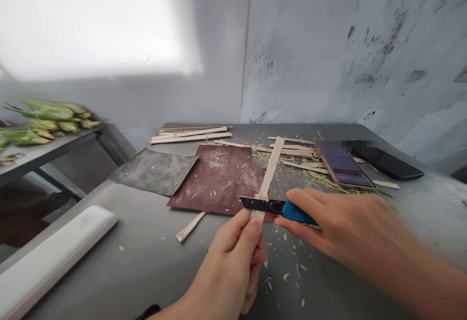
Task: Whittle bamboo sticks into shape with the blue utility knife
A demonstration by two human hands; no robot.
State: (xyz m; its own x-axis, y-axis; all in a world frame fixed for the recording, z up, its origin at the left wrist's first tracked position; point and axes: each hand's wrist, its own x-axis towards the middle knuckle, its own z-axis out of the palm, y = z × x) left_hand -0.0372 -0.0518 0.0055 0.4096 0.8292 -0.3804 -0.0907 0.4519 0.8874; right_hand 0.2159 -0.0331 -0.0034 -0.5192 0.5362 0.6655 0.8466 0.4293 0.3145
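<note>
My left hand (237, 257) is closed round the near end of a pale, flat wooden strip (272, 167), which points away from me. In my right hand (328, 218) is a utility knife (297, 212) with a blue handle and a dark blade. The blade lies across the strip just beyond my left thumb, touching it. Beyond the strip, a reddish-brown sandpaper sheet (219, 179) rests on the grey table (146, 261), its surface dusted with shavings. A grey sandpaper sheet (155, 170) lies left of it. Another short strip (191, 227) sticks out from under the brown sheet.
Several strips (193, 136) lie at the table's back, with more among shavings near a phone (346, 167) and a black object (390, 159) on the right. A long white case (58, 257) occupies the left. Green corn-like ears (51, 115) cover a side table against the wall.
</note>
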